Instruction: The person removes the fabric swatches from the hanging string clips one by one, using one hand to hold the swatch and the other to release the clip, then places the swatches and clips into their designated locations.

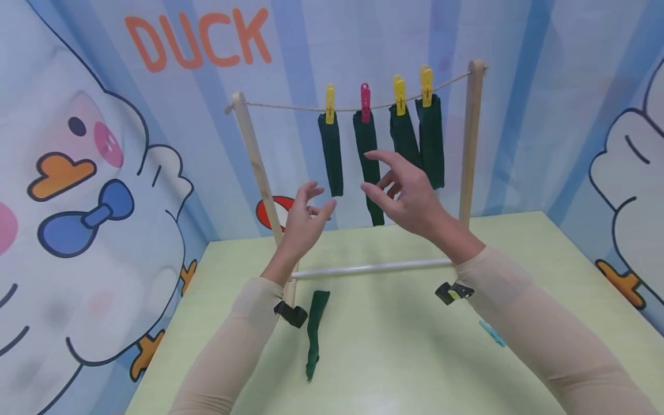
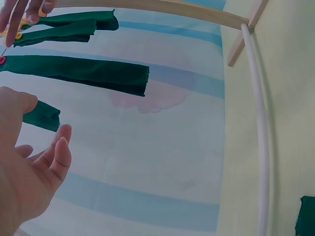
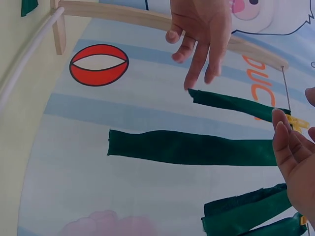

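Beige sleeves (image 1: 560,340) lie nearest; left grip (image 1: 306,222) and right grip (image 1: 412,196), fingers parted, hover near four green strips (image 1: 332,158) pegged to the far rope (image 1: 290,108); fifth strip (image 1: 313,334) lies left on the surface (image 1: 384,351).

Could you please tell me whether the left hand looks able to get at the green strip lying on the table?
Probably yes: the left hand holds nothing, and the green strip lies on the table with nothing seen covering it, though the hand would likely have to draw back and down.
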{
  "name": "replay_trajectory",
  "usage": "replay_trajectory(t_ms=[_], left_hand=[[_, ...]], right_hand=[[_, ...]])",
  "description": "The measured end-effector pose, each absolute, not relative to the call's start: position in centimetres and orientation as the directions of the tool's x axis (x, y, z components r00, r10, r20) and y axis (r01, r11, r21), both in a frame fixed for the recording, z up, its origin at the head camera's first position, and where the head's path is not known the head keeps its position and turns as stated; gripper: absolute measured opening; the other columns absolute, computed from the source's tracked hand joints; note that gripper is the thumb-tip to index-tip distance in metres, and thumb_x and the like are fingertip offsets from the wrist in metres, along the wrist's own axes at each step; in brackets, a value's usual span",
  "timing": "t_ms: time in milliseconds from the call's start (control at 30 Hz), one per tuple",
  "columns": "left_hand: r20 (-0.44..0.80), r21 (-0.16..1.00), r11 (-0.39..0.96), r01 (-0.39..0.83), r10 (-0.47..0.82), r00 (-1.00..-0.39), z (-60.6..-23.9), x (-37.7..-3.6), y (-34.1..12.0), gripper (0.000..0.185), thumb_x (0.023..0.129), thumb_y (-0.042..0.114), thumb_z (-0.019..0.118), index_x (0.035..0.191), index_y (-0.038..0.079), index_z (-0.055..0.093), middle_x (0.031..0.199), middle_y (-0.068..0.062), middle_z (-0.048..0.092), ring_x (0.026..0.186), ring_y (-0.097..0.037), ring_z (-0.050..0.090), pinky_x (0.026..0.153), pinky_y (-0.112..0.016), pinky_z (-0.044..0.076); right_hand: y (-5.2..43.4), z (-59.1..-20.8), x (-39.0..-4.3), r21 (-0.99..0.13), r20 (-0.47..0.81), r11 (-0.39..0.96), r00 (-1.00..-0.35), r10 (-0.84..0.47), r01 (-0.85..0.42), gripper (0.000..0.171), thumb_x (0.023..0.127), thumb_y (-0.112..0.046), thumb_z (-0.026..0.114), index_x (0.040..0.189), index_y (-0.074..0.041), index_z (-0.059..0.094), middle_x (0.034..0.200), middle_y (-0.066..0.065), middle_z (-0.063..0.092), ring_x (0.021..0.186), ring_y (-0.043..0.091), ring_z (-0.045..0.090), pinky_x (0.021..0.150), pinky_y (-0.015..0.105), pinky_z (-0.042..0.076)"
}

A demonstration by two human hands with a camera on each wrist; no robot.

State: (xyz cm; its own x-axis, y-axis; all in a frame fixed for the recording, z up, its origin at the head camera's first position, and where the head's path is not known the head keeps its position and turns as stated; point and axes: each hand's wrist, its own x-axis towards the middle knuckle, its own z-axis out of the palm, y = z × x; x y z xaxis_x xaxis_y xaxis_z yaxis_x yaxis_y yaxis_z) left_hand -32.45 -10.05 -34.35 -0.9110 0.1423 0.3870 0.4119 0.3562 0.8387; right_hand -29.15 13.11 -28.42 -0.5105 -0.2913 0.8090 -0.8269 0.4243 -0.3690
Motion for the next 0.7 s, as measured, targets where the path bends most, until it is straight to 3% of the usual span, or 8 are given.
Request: replay_trajectory(t_ms=[233,533,700], left_hand=[[0.402,0.845,0.324,0.426,0.142,-0.905,-34.1,-32.4,-10.0,0.065,0.098,0.039,0.064,0.151,0.016,0.034,0.146,-0.001,0.05,0.09,-0.022,0.067,0.082,-0.033,0.056],[0.404,0.853,0.292,0.432,0.153,-0.902,-33.7,-32.2,-9.7,0.067,0.098,0.041,0.063,0.152,0.017,0.032,0.148,-0.004,0.048,0.092,-0.024,0.067,0.084,-0.035,0.055],[0.43,0.849,0.259,0.461,0.168,-0.887,-33.2,-32.4,-9.6,0.068,0.098,0.041,0.064,0.152,0.016,0.032,0.148,-0.006,0.047,0.092,-0.027,0.067,0.083,-0.035,0.055]], right_hand=[[12.1,-27.2,-29.7,-0.317,0.842,0.392,-0.446,-0.303,-0.864,0.061,0.09,-0.009,0.075,0.143,0.001,0.046,0.14,0.016,0.054,0.071,0.013,0.067,0.065,0.041,0.058],[11.1,-26.1,-30.2,-0.35,0.822,0.387,-0.477,-0.31,-0.853,0.066,0.094,-0.014,0.072,0.15,-0.004,0.039,0.148,0.008,0.047,0.078,0.012,0.068,0.07,0.032,0.057],[10.7,-25.5,-30.4,-0.33,0.841,0.369,-0.448,-0.305,-0.869,0.067,0.093,-0.013,0.072,0.15,-0.003,0.038,0.154,0.005,0.042,0.078,0.012,0.069,0.07,0.03,0.057]])
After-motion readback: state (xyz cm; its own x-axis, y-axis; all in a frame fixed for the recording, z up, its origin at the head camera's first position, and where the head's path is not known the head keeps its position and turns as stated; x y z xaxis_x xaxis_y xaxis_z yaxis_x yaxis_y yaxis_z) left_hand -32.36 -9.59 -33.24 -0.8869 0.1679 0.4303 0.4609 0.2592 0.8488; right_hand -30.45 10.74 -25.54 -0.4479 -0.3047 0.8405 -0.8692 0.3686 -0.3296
